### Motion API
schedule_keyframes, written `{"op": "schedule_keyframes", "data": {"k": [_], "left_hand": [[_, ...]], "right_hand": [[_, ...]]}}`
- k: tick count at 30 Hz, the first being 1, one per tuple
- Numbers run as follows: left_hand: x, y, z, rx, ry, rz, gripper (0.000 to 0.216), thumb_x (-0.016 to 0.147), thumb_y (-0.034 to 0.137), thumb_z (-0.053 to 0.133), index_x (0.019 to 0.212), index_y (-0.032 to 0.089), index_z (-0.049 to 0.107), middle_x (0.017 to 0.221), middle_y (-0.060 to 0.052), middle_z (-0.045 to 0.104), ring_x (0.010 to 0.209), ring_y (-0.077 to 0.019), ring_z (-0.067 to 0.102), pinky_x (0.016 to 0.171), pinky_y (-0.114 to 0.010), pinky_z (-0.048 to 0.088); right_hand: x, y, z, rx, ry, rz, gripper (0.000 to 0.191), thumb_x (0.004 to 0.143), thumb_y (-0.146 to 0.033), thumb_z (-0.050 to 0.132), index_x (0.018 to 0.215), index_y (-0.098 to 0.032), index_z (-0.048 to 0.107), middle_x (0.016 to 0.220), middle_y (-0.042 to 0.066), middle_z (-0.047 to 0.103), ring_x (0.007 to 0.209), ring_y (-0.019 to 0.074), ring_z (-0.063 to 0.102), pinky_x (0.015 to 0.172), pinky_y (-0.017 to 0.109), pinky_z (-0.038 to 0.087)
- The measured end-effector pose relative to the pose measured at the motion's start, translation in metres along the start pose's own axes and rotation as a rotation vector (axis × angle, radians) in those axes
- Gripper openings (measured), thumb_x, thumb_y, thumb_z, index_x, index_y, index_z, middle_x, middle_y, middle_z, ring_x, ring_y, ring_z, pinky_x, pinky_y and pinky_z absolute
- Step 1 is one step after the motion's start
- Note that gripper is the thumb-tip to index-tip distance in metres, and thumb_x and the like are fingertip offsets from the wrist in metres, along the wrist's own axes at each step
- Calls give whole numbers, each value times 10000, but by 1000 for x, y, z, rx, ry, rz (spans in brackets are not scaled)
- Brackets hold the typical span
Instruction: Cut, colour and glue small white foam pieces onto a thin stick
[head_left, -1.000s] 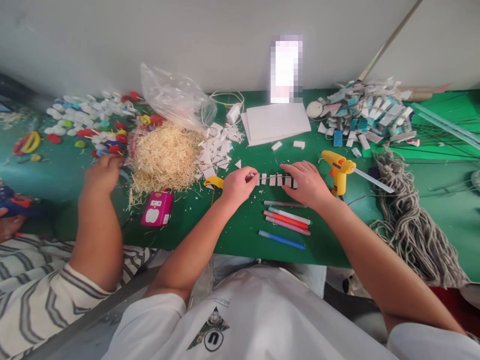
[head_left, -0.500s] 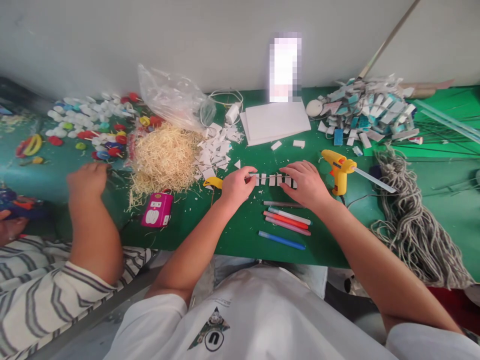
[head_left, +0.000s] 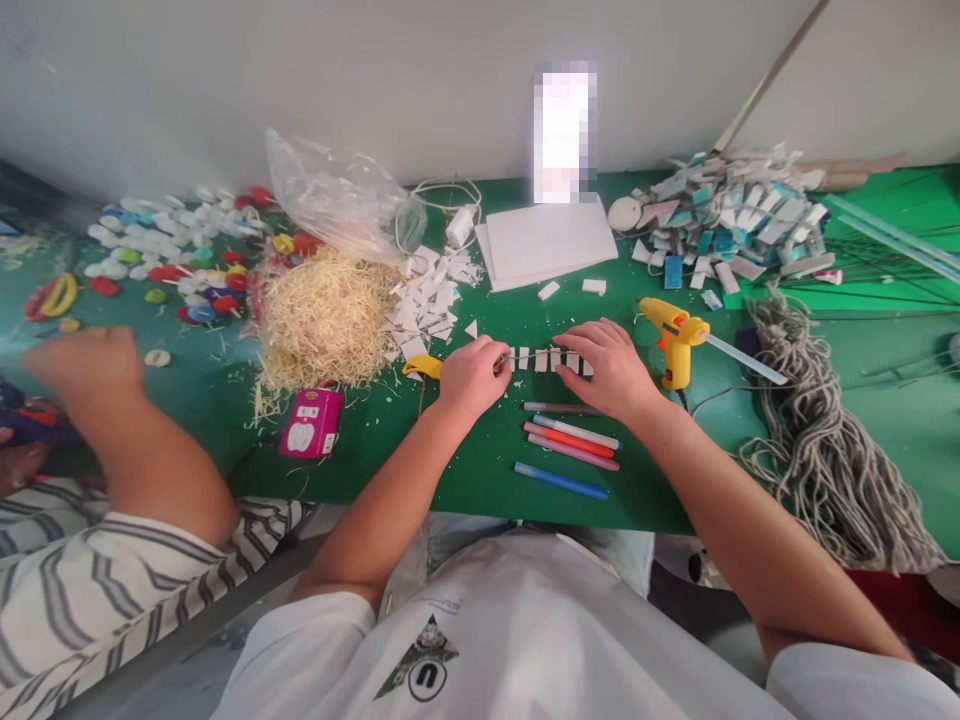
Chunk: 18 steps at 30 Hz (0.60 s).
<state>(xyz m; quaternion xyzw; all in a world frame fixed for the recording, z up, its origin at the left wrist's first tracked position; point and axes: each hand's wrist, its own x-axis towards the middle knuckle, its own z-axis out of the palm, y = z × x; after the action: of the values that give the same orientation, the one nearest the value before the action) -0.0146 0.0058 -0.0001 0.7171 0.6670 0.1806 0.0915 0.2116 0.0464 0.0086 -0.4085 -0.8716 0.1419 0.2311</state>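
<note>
A row of small white rectangular pieces [head_left: 541, 361] lies on the green table, with a thin grey cord [head_left: 531, 355] stretched across them. My left hand [head_left: 472, 380] pinches the cord at the row's left end, its fingertips partly hidden. At the other end my right hand [head_left: 611, 368] has thumb and fingers closed on the cord, covering some of the pieces. Just below the hands lie several felt-tip pens, among them an orange one [head_left: 574, 437] and a blue one [head_left: 562, 480]. To the right stands a yellow glue gun [head_left: 677, 345] with a clear glue stick in its back.
Wood shavings [head_left: 326, 320], white scraps [head_left: 424, 305] and a magenta power box [head_left: 311, 423] lie left. White sheets [head_left: 551, 245] are behind. A heap of blocks [head_left: 742, 220] and a grey yarn bundle [head_left: 817, 430] lie right. A co-worker's arm [head_left: 150, 440] reaches in at left.
The co-worker's hand has swung left, uncovering a small round white piece on the table. My own hands stay almost where they were, still on the cord.
</note>
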Motion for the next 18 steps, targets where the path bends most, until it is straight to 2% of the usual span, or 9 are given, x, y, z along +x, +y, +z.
{"op": "schedule_keyframes", "data": {"k": [15, 18], "left_hand": [[0, -3, 3, 14, 22, 33, 161, 894, 197, 589, 886, 218, 748, 880, -50, 719, 732, -178, 664, 584, -264, 410], [0, -4, 2, 9, 21, 38, 160, 895, 191, 589, 883, 216, 747, 878, -55, 714, 729, -181, 665, 585, -266, 414]], "right_hand": [[-1, 0, -3, 2, 2, -18, 308, 926, -307, 562, 1169, -222, 730, 1155, 121, 747, 1120, 320, 667, 1127, 589, 426], [-3, 4, -3, -33, 23, 26, 304, 911, -310, 581, 1157, -226, 738, 1153, 120, 747, 1111, 329, 666, 1101, 585, 448]]}}
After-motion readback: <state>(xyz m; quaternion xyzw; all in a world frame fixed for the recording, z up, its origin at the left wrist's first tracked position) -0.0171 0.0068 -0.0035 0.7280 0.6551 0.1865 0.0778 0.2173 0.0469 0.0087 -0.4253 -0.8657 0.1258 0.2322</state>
